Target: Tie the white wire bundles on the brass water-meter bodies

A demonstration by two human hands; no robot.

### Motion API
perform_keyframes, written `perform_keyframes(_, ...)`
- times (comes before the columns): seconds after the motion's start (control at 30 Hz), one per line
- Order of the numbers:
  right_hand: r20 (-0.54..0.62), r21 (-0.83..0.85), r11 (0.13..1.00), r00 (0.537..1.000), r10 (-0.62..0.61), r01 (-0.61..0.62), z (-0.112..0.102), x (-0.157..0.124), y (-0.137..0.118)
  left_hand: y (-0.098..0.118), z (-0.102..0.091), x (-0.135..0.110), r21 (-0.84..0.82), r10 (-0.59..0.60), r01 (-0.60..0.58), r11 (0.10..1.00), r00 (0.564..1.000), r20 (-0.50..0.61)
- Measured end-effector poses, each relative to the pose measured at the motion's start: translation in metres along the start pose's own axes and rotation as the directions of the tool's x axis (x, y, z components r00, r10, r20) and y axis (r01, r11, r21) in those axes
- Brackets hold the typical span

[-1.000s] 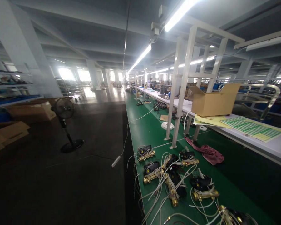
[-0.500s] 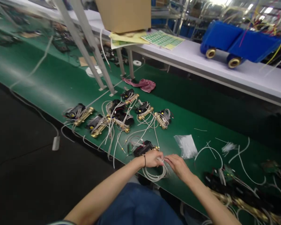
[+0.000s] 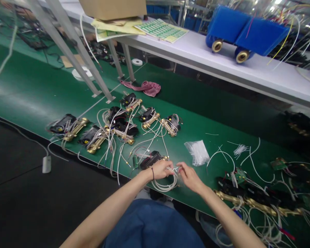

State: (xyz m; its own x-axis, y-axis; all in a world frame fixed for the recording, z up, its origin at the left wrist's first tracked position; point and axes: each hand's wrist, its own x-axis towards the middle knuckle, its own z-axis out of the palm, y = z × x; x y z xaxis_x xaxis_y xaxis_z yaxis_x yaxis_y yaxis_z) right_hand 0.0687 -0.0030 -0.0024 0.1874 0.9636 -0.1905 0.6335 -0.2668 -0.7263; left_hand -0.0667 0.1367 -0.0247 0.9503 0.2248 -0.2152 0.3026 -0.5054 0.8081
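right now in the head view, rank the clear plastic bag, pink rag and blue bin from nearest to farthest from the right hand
From the right hand, pinching at the white wire coil:
1. Clear plastic bag, just beyond it on the green belt.
2. Pink rag, farther back to the left.
3. Blue bin, up on the white shelf at the back right.

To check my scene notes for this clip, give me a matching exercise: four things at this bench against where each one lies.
Things:
1 pink rag
2 plastic bag
3 cardboard box
4 cable coil

Places:
A on the white shelf
B held between the left hand and right hand
C on the green belt, by the frame legs
D on the green belt, just beyond the right hand

Pairs: 1-C, 2-D, 3-A, 4-B
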Motion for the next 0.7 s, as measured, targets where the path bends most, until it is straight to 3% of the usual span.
perform_keyframes(0.1, 0.028, -0.232, 0.944, 0.972, -0.235, 0.235, -0.007, -0.004, 0.003, -0.002, -0.001, 0.001, -0.077, 0.021, -0.020, 0.997, 1.000, 0.015)
perform_keyframes(0.2, 0.097, -0.314, 0.911, 0.963, -0.250, 0.268, -0.008, 0.000, 0.001, -0.003, 0.000, 0.000, -0.065, 0.041, -0.040, 0.997, 0.999, 0.017)
perform_keyframes(0.33, 0.086, -0.223, 0.969, 0.992, -0.091, 0.109, -0.002, 0.009, -0.006, -0.001, 0.002, -0.004, 0.012, 0.038, -0.038, 0.999, 0.999, -0.014)
perform_keyframes(0.47, 0.074, -0.014, 0.995, 0.992, 0.101, -0.100, 0.002, 0.011, -0.008, 0.001, 0.001, -0.005, -0.059, 0.031, -0.031, 0.998, 1.000, -0.004)
perform_keyframes(0.57, 0.058, 0.113, 0.988, 0.993, 0.099, -0.105, -0.001, 0.009, -0.005, 0.001, 0.000, -0.003, -0.140, 0.007, -0.006, 0.990, 1.000, 0.010)
perform_keyframes(0.7, 0.035, 0.127, 0.987, 0.995, 0.090, -0.094, 0.005, 0.007, 0.000, 0.002, 0.003, -0.004, -0.098, -0.026, 0.023, 0.995, 0.999, -0.035)
